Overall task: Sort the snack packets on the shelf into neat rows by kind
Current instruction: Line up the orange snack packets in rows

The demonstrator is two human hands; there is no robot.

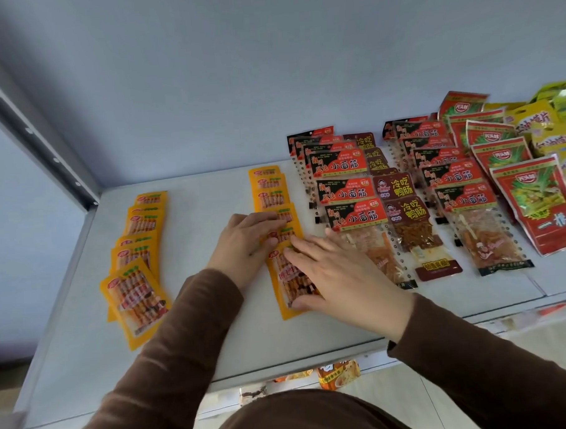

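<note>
Hands, left (244,238) and right (336,270), press flat on orange packets (271,195), fingers straight.

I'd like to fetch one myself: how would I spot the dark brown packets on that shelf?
Start at the white shelf and look right of the person's hands, past the yellow rows. The dark brown packets form one narrow row squeezed between two rows of red-and-black headed packets. Only they have maroon headers with yellow characters.
</note>
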